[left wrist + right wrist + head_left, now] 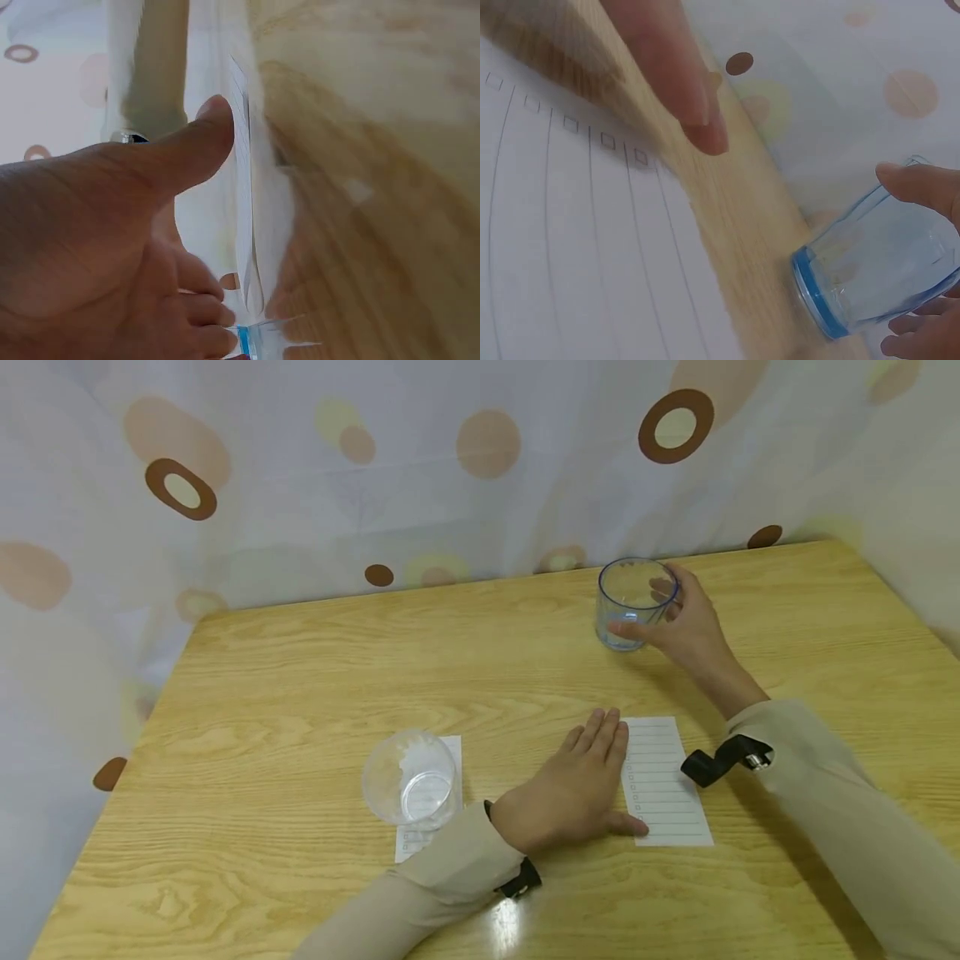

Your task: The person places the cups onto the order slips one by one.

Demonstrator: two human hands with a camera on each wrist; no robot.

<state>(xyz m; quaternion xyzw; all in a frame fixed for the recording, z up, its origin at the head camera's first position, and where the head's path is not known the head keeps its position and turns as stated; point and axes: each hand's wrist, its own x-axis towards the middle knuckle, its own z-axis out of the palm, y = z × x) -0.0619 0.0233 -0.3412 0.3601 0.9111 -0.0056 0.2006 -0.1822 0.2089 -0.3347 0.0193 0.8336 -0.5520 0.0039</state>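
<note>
My right hand (692, 622) grips a clear blue-tinted cup (618, 627) from its right side, thumb in front, near the table's back edge. In the right wrist view the cup (877, 262) shows a blue band at its base. My left hand (573, 785) lies with straight fingers beside a lined sheet of paper (667, 785), its thumb over the sheet's lower left corner. The left wrist view shows this sheet (244, 187) edge-on past the thumb. Left of that hand, a clear round container (412, 777) stands on a second lined sheet (453, 752), partly covering it.
The wooden table (300, 677) meets a patterned curtain (420, 468) at its back edge. Black straps (723, 760) sit at both wrists. My left forearm (420, 893) crosses the front of the table beside the clear container.
</note>
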